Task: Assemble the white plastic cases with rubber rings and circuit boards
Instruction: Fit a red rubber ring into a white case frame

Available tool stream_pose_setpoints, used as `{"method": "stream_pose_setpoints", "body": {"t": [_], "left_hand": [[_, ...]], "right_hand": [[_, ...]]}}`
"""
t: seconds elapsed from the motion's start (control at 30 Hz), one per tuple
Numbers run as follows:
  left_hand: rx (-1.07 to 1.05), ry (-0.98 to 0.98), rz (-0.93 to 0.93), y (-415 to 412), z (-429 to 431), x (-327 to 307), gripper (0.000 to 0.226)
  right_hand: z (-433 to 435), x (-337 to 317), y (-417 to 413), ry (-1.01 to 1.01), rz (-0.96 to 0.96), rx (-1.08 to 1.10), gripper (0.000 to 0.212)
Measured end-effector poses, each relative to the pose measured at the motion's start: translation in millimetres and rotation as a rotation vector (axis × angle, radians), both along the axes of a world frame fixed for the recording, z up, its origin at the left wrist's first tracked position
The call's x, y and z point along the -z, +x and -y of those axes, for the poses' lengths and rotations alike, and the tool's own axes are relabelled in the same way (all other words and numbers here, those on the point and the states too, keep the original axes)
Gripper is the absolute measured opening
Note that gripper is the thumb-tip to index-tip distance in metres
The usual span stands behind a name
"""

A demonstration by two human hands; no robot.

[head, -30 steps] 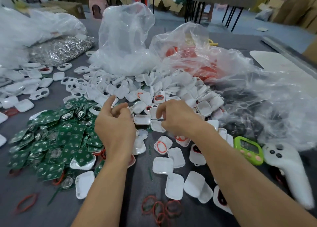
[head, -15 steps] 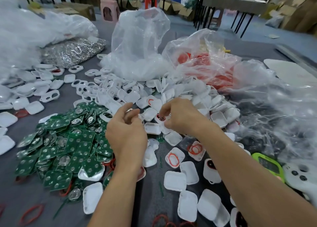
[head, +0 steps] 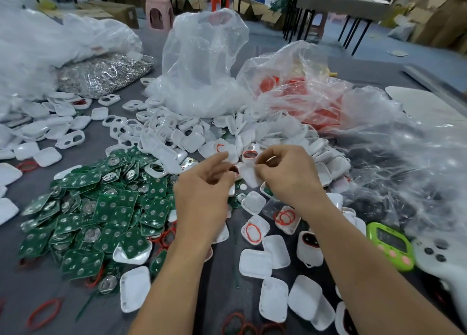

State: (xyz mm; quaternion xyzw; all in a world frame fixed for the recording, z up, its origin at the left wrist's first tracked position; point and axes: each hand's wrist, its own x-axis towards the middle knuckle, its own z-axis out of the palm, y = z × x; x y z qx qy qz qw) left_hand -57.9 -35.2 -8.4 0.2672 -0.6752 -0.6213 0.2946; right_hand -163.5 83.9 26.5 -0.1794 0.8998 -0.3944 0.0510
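Both hands meet over the middle of the grey table. My right hand (head: 288,175) pinches a white plastic case half (head: 249,176) with curled fingers. My left hand (head: 202,190) pinches the same case's left edge, where a red rubber ring (head: 235,170) shows in it. A pile of green circuit boards (head: 101,208) lies to the left. A heap of white case halves (head: 202,135) spreads behind the hands, and more case halves (head: 255,262) lie in front, some with a red ring (head: 252,231) inside.
Clear plastic bags (head: 202,64) stand at the back; one (head: 298,89) holds red rings. A bag of metal parts (head: 106,74) lies back left. A green timer (head: 390,245) and a white controller (head: 442,261) sit at the right. Loose red rings (head: 43,312) lie near the front edge.
The camera has tilted and come closer. Both hands have lifted a white case half out of the heap and now hold it between them, a red ring showing at its left edge.
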Motion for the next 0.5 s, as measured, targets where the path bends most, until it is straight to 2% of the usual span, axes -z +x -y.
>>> {"method": "stream_pose_setpoints", "body": {"t": [0.07,0.17,0.23,0.33,0.43,0.5], "left_hand": [[-0.086,-0.114,0.094,4,2,1,0.040],[-0.116,-0.304,0.306,6,1,1,0.049],[-0.107,-0.408,0.384,5,-3,2,0.048],[-0.086,-0.484,0.425,3,-6,3,0.042],[-0.100,-0.507,0.416,3,-4,5,0.039],[-0.113,-0.524,0.404,3,-3,6,0.038]], "right_hand": [[-5,1,-1,0.165,-0.125,0.045,0.010],[0,-2,-2,0.176,-0.175,0.035,0.016],[14,-5,-5,0.185,-0.190,-0.034,0.023],[39,-10,-10,0.203,-0.196,-0.197,0.035],[57,-10,-15,0.369,-0.157,-0.386,0.040],[61,-9,-19,0.472,-0.146,-0.427,0.041]]}}
